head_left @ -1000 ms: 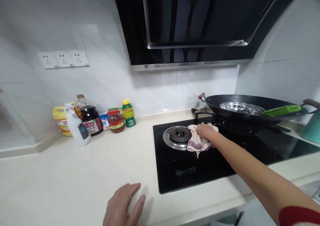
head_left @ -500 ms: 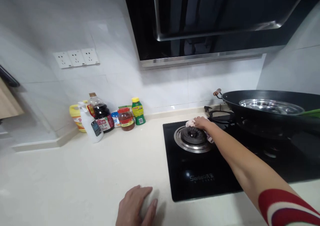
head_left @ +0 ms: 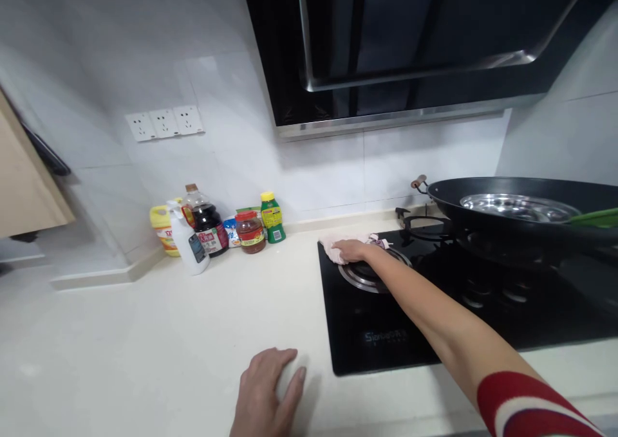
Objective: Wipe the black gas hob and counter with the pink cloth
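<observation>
My right hand (head_left: 351, 250) presses a pale pink cloth (head_left: 331, 247) onto the back left corner of the black gas hob (head_left: 357, 347). Its fingers are bent over the cloth, and my forearm hides much of the left burner (head_left: 364, 279) and its metal ring. A patterned end of the cloth spreads behind the hand toward the right. On the pale countertop (head_left: 193, 340), left of the hob's front corner, rests my left hand (head_left: 268, 389), with thumb and fingers apart and nothing in it.
A big black wok (head_left: 449, 212) holding a shiny metal dish (head_left: 519, 206) covers the hob's right side. Along the wall stand a white spray bottle (head_left: 190, 244), a soy sauce bottle (head_left: 208, 221), a red-lidded jar (head_left: 251, 232) and a green bottle (head_left: 273, 218). Overhead hangs the range hood (head_left: 386, 112).
My right hand has moved left with the cloth, from the burner's back right to the hob's back left corner. My left hand stays on the countertop; the view has shifted slightly.
</observation>
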Motion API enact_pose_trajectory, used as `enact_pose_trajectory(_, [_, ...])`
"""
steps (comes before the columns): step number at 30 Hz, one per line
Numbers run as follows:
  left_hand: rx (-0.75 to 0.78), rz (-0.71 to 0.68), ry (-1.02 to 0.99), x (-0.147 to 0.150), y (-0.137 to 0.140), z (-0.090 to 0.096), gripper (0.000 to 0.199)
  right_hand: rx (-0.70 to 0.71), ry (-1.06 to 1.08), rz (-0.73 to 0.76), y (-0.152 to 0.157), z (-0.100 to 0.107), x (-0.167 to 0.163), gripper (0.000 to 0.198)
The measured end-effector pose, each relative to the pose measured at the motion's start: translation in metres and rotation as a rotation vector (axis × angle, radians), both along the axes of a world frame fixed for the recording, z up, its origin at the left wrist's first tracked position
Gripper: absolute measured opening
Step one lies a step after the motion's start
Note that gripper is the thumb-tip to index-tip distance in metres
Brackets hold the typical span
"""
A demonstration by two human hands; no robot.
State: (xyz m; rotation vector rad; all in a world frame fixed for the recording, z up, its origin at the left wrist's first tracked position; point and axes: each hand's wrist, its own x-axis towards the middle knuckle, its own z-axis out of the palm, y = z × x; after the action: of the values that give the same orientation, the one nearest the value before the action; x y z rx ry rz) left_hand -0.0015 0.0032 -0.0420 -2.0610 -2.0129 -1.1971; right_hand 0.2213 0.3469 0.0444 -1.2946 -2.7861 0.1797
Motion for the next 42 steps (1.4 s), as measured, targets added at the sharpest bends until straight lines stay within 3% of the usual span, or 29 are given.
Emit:
enact_pose_trajectory(11, [-0.016,-0.037,0.077,0.006,-0.002,0.020,0.033,-0.006,-0.038,0.169,-0.113,0.013,0.001,0.042])
enact_pose_trajectory(17, [-0.032,-0.038,0.124,0.010,-0.004,0.024,0.032,-0.012,0.042,0.231,-0.180,0.009,0.041,0.062])
enact_pose_trajectory(22, [-0.050,-0.040,0.141,0.012,-0.006,0.025,0.032,0.008,0.141,0.250,-0.222,0.003,0.092,0.051])
enact_pose_trajectory(28, [-0.023,-0.044,0.145,0.011,-0.006,0.022,0.030,0.071,0.116,0.068,-0.220,0.004,0.144,0.057])
enact_pose_trajectory(35, [-0.059,-0.044,0.155,0.011,-0.005,0.024,0.033,0.091,0.141,-0.272,-0.200,-0.020,0.135,0.067])
enact_pose_trajectory(42, [-0.046,-0.034,0.169,0.011,-0.002,0.025,0.036,0.020,0.204,-0.102,-0.234,-0.021,0.093,0.076])
